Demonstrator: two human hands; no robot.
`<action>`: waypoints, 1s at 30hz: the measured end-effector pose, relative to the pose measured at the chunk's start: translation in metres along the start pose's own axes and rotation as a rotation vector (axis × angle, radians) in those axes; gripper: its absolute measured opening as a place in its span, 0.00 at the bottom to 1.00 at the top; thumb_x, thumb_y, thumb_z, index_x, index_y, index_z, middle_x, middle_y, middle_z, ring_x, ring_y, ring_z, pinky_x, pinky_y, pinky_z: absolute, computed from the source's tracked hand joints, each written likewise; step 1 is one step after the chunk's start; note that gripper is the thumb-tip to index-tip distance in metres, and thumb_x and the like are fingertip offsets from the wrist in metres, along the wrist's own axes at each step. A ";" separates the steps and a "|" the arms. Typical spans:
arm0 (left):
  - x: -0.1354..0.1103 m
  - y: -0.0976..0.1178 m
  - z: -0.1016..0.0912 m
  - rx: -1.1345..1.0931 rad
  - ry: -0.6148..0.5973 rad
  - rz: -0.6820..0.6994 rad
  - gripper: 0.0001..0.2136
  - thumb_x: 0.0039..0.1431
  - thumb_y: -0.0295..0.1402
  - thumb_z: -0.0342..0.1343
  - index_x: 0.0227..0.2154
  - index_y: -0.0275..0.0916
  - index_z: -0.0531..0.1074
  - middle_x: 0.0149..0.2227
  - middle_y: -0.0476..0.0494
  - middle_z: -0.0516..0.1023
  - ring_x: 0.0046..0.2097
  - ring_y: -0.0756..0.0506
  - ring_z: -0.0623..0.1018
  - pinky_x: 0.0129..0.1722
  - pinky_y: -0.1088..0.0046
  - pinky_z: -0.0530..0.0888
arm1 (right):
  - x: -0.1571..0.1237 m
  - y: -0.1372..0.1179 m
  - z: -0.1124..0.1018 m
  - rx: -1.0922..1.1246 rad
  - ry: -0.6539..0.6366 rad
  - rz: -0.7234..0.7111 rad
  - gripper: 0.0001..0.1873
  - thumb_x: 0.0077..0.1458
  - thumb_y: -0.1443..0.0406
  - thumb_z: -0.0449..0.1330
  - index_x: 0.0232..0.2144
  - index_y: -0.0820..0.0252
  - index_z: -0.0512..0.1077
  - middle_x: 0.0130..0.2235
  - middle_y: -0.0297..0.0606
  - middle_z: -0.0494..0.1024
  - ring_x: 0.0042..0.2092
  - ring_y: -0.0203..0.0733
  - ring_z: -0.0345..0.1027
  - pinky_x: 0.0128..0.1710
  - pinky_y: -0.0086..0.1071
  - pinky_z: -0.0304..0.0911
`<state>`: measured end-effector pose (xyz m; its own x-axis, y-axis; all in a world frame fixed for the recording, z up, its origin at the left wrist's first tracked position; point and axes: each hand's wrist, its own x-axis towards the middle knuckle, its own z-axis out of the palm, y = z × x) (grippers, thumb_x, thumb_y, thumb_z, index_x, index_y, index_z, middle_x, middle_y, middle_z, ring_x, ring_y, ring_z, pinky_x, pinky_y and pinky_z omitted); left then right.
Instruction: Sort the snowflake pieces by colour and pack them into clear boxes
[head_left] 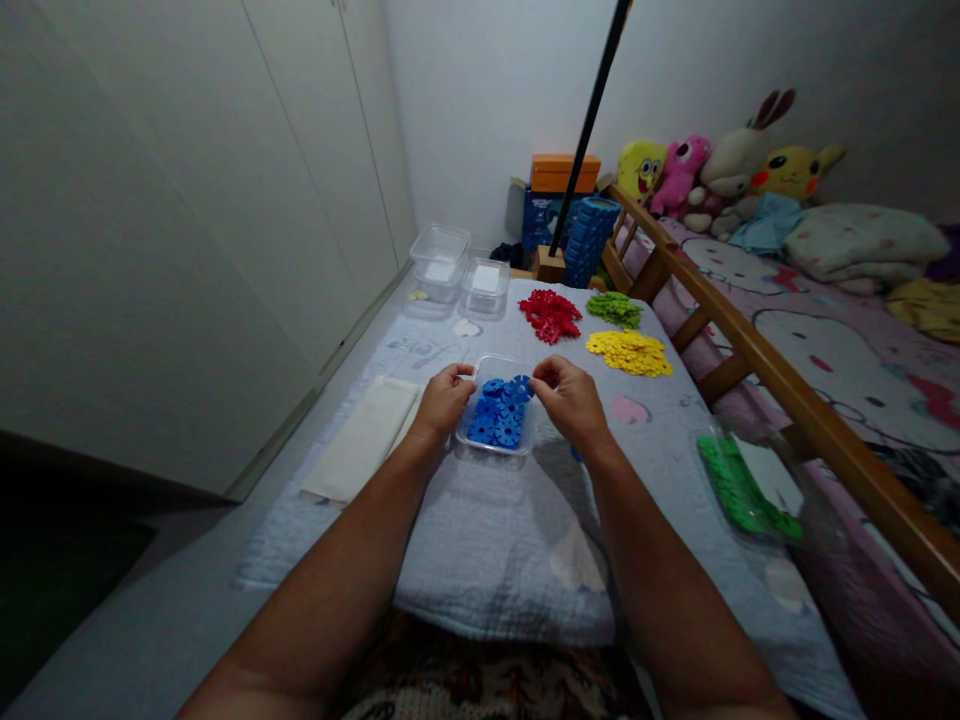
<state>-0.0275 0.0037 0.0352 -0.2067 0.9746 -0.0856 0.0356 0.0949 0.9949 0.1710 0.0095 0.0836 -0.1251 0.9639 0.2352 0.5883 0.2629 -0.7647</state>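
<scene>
A clear plastic box [495,452] stands on the cloth in front of me, with several blue snowflake discs [491,425] lying in it. My left hand [448,395] grips the box's left rim between thumb and fingers. Over the right side of the box, my right hand [566,392] pinches one blue snowflake disc [519,389] at its edge. Another blue piece [577,453] lies on the cloth beside my right wrist, partly hidden by it.
Red [551,315], light green [614,309] and yellow piles [630,353] of discs lie behind to the right. Clear boxes [440,262] stand at the back left. A folded cream cloth [364,440] is on the left; a box of green pieces [750,487] sits by the wooden bed rail [780,375].
</scene>
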 end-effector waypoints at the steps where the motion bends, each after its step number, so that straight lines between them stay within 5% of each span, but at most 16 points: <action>1: 0.000 -0.001 0.000 -0.002 -0.003 -0.002 0.16 0.44 0.35 0.57 0.38 0.37 0.74 0.20 0.57 0.63 0.21 0.52 0.61 0.22 0.76 0.57 | 0.001 -0.003 0.005 -0.040 -0.029 0.008 0.02 0.53 0.65 0.61 0.29 0.56 0.72 0.29 0.32 0.77 0.33 0.39 0.68 0.39 0.33 0.60; 9: 0.003 -0.003 0.000 -0.009 -0.016 -0.005 0.16 0.43 0.34 0.57 0.38 0.37 0.73 0.19 0.58 0.62 0.21 0.52 0.61 0.22 0.76 0.56 | 0.002 -0.016 0.034 -0.335 -0.138 -0.039 0.04 0.58 0.67 0.62 0.37 0.56 0.75 0.35 0.36 0.82 0.42 0.44 0.72 0.49 0.39 0.54; 16: 0.004 -0.003 -0.001 0.010 -0.009 0.008 0.16 0.43 0.35 0.58 0.38 0.36 0.74 0.19 0.57 0.62 0.21 0.51 0.61 0.23 0.76 0.57 | 0.000 -0.014 0.035 -0.443 -0.118 -0.045 0.09 0.60 0.67 0.60 0.42 0.55 0.77 0.41 0.41 0.82 0.47 0.49 0.69 0.50 0.42 0.53; 22: 0.002 -0.002 0.000 0.003 -0.005 0.006 0.16 0.45 0.35 0.58 0.38 0.36 0.74 0.20 0.57 0.63 0.22 0.52 0.62 0.23 0.75 0.59 | -0.001 0.005 0.007 -0.364 -0.020 -0.052 0.07 0.57 0.67 0.61 0.39 0.55 0.77 0.40 0.38 0.82 0.46 0.48 0.69 0.50 0.41 0.57; 30: 0.001 -0.002 -0.001 0.003 0.000 -0.003 0.16 0.43 0.35 0.58 0.38 0.37 0.74 0.20 0.57 0.62 0.22 0.52 0.61 0.23 0.75 0.57 | -0.015 0.056 -0.060 -0.351 0.016 0.049 0.06 0.55 0.65 0.61 0.35 0.59 0.76 0.37 0.39 0.80 0.36 0.42 0.70 0.40 0.35 0.61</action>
<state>-0.0285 0.0047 0.0332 -0.2065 0.9744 -0.0885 0.0375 0.0983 0.9945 0.2537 0.0076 0.0731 -0.0785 0.9735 0.2146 0.8322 0.1826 -0.5236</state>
